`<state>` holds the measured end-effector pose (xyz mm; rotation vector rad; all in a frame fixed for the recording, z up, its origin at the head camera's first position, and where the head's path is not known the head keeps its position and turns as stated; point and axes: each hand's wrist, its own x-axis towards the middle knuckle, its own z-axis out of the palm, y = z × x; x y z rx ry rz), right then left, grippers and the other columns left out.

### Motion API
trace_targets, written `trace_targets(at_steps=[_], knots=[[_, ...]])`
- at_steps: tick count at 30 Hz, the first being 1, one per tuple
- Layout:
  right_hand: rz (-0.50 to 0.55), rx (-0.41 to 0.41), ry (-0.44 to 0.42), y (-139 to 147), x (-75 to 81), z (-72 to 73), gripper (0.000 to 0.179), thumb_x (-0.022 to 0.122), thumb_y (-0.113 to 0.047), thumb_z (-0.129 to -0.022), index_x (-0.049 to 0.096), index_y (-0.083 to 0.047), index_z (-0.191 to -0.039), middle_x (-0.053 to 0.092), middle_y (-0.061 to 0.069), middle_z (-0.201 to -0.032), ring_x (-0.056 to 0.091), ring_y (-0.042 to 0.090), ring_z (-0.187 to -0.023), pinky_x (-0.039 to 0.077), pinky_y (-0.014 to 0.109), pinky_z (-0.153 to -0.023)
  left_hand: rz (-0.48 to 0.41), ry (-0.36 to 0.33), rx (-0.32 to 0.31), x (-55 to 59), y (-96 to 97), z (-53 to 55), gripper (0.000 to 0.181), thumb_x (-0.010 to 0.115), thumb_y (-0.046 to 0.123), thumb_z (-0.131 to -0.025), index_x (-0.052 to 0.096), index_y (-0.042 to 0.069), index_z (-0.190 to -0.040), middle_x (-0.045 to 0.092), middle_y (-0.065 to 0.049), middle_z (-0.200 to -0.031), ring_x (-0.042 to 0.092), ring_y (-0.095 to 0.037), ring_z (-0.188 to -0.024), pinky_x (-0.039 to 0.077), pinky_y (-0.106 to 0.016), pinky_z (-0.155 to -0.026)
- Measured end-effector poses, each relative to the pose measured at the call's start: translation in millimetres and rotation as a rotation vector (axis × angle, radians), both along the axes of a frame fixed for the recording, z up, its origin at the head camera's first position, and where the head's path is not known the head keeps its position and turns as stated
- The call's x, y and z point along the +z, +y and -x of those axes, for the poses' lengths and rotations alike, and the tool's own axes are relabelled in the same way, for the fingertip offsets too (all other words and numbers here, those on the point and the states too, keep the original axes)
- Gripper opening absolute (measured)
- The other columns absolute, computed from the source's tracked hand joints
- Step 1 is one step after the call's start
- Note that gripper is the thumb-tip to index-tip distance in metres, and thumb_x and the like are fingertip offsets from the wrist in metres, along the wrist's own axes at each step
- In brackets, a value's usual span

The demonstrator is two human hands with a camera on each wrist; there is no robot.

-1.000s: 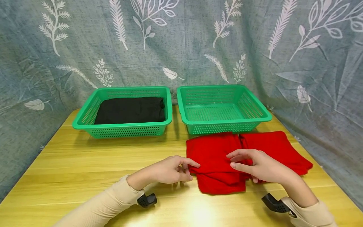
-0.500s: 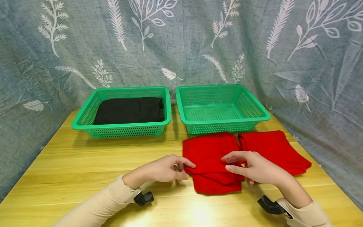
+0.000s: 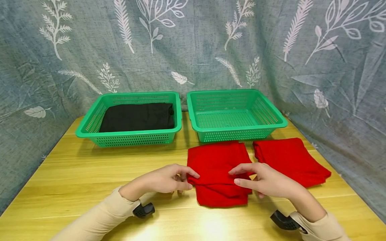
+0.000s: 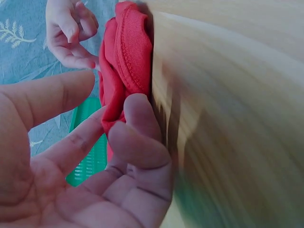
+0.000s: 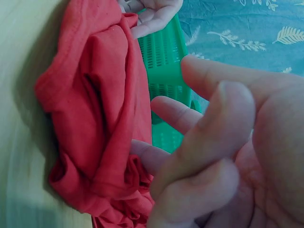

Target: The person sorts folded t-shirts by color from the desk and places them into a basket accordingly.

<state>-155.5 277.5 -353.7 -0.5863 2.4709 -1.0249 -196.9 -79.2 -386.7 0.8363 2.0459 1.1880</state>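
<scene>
The left hand point(image 3: 169, 179), loosely curled, and right hand point(image 3: 263, 180), thumb and fingers parted, touch opposite sides of a folded red garment point(image 3: 215, 164) without gripping it, on the worktop point(image 3: 105, 174) beside another red garment point(image 3: 291, 162), before a green perforated basket point(image 3: 241, 128).

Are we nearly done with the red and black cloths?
Not quite. Looks done: the black cloth lies flat in the left basket. In hand: the left hand and right hand are at the red cloth between them, which looks creased. Left: it and the other red cloth lie on the table, maybe to go in the right basket.
</scene>
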Motion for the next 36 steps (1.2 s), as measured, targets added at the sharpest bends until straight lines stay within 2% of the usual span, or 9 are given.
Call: trace_targets(at_steps=[5, 8, 11, 15, 18, 21, 25, 30, 36], knots=[[0.008, 0.029, -0.003, -6, -2.4, -1.5, 0.034, 0.071, -0.035, -0.105, 0.07, -0.02, -0.136, 0.069, 0.004, -0.098, 0.052, 0.019, -0.044, 0.053, 0.031, -0.053, 0.015, 0.025, 0.012, 0.3, -9.3, -0.8, 0.036, 0.069, 0.014, -0.105, 0.068, 0.01, -0.14, 0.068, -0.013, -0.093, 0.069, -0.022, -0.075, 0.047, -0.025, -0.056], [0.021, 0.035, -0.021, -11, -3.5, -2.3, 0.034, 0.071, -0.036, -0.105, 0.07, -0.02, -0.136, 0.055, -0.002, -0.075, 0.05, 0.015, -0.045, 0.052, 0.03, -0.052, 0.025, 0.025, 0.016, 1.4, -15.6, -1.3, 0.036, 0.069, 0.016, -0.105, 0.067, 0.011, -0.14, 0.069, -0.013, -0.093, 0.069, -0.023, -0.077, 0.048, -0.027, -0.057], [0.028, 0.037, -0.038, -13, -4.3, -2.6, 0.034, 0.071, -0.036, -0.106, 0.07, -0.02, -0.136, 0.043, -0.005, -0.067, 0.048, 0.011, -0.047, 0.051, 0.029, -0.052, 0.042, 0.043, 0.019, 4.1, -21.9, -0.9, 0.036, 0.069, 0.018, -0.105, 0.068, 0.013, -0.14, 0.069, -0.009, -0.096, 0.069, -0.022, -0.08, 0.05, -0.028, -0.062], [0.026, 0.021, -0.019, -13, -2.6, -1.9, 0.036, 0.07, -0.037, -0.106, 0.069, -0.02, -0.137, 0.055, -0.001, -0.076, 0.054, 0.016, -0.05, 0.053, 0.03, -0.054, 0.061, 0.097, 0.026, 8.7, -28.3, 1.4, 0.036, 0.069, 0.019, -0.105, 0.068, 0.012, -0.141, 0.069, -0.006, -0.104, 0.07, -0.02, -0.086, 0.054, -0.027, -0.073], [0.037, -0.004, 0.026, -9, 0.4, 0.3, 0.038, 0.071, -0.036, -0.106, 0.068, -0.018, -0.139, 0.07, 0.008, -0.107, 0.057, 0.022, -0.051, 0.056, 0.032, -0.055, 0.057, 0.115, 0.043, 11.9, -30.8, 3.9, 0.039, 0.07, 0.019, -0.105, 0.066, 0.01, -0.143, 0.069, -0.007, -0.107, 0.072, -0.02, -0.089, 0.056, -0.028, -0.075], [0.056, -0.039, 0.084, -3, 2.4, 3.5, 0.042, 0.071, -0.033, -0.105, 0.065, -0.014, -0.143, 0.068, 0.012, -0.128, 0.055, 0.022, -0.049, 0.056, 0.033, -0.054, 0.048, 0.114, 0.074, 13.7, -31.8, 6.7, 0.044, 0.07, 0.017, -0.104, 0.062, 0.01, -0.147, 0.069, -0.009, -0.108, 0.073, -0.022, -0.09, 0.055, -0.03, -0.074], [0.042, -0.112, 0.131, 5, 2.0, 8.8, 0.048, 0.073, -0.03, -0.105, 0.062, -0.015, -0.148, 0.065, 0.011, -0.112, 0.056, 0.024, -0.049, 0.055, 0.033, -0.053, 0.032, 0.076, 0.118, 12.4, -30.1, 11.9, 0.052, 0.069, 0.014, -0.105, 0.054, 0.012, -0.155, 0.069, -0.013, -0.111, 0.072, -0.025, -0.09, 0.054, -0.031, -0.067], [0.007, -0.172, 0.048, 8, -4.3, 15.0, 0.059, 0.073, -0.034, -0.104, 0.052, -0.018, -0.157, 0.067, 0.013, -0.116, 0.062, 0.027, -0.053, 0.055, 0.034, -0.052, 0.018, 0.03, 0.155, 9.9, -23.7, 17.9, 0.057, 0.069, 0.017, -0.106, 0.049, 0.018, -0.159, 0.07, -0.014, -0.109, 0.062, -0.023, -0.071, 0.054, -0.033, -0.062], [0.016, -0.16, -0.04, 9, -10.1, 21.6, 0.069, 0.071, -0.036, -0.105, 0.041, -0.019, -0.165, 0.067, 0.017, -0.116, 0.066, 0.029, -0.052, 0.058, 0.036, -0.052, 0.005, -0.052, 0.193, 8.5, -13.1, 23.6, 0.058, 0.071, 0.021, -0.105, 0.049, 0.022, -0.159, 0.071, -0.013, -0.107, 0.068, -0.023, -0.089, 0.058, -0.032, -0.071]])
